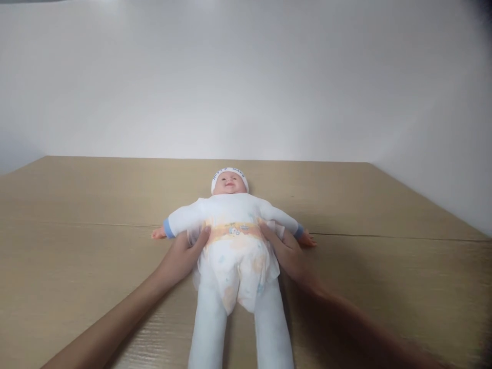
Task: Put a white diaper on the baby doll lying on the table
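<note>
A baby doll (230,206) in a white suit with blue cuffs and a white lettered cap lies on its back, its head away from me and its arms spread. Around its hips, over the suit, sits a diaper (239,264) with an orange printed waistband. My left hand (188,252) grips the diaper at the waist on the left, thumb on the front and the other fingers hidden behind the side. On the opposite side my right hand (287,254) holds the diaper's waist the same way, its thumb by the waistband's end. Translucent white side material shows beside both hands.
A wooden table (103,195) lies under the doll, with a thin seam running across it level with the doll's hands. Behind the table rises a pale wall (215,87), and another wall surface (449,143) stands along the right.
</note>
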A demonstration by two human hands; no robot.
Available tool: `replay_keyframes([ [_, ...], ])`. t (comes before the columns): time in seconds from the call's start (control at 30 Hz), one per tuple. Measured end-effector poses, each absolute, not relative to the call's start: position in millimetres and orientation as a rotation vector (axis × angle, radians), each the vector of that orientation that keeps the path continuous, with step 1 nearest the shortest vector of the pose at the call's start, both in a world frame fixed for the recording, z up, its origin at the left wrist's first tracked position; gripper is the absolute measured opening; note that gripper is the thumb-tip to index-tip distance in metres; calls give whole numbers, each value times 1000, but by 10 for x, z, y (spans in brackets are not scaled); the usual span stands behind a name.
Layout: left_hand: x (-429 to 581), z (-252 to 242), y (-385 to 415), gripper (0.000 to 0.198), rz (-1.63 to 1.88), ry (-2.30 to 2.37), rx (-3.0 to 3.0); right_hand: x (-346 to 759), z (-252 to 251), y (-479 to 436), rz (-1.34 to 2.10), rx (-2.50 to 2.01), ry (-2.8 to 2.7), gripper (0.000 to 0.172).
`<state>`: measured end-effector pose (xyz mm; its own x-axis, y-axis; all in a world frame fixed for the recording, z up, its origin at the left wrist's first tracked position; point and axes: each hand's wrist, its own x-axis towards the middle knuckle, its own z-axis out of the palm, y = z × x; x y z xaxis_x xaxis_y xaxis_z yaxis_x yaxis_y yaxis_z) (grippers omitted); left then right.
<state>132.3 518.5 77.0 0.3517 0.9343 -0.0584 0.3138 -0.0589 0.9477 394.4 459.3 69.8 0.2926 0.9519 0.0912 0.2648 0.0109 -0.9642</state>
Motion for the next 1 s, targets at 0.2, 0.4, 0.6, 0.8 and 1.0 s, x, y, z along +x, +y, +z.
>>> replay_keyframes([
  [0.2,1272,998,5160,31,1154,1338,2279,3938,611,4516,763,-1528,-1255,44],
  [0.4,1466,1485,5228,26,811,842,2772,3908,564,4496,451,-1603,-1287,33],
  [0.6,1960,1600,5202,28,491,493,2743,3965,482,4529,301,-1589,-1353,27],
  [0.8,2003,1572,5255,36,349,538,2759,4149,514,4395,376,-1596,-1430,29],
  [1.0,2092,1616,5150,17,375,653,2747,4365,530,4101,239,-1571,-1733,13],
])
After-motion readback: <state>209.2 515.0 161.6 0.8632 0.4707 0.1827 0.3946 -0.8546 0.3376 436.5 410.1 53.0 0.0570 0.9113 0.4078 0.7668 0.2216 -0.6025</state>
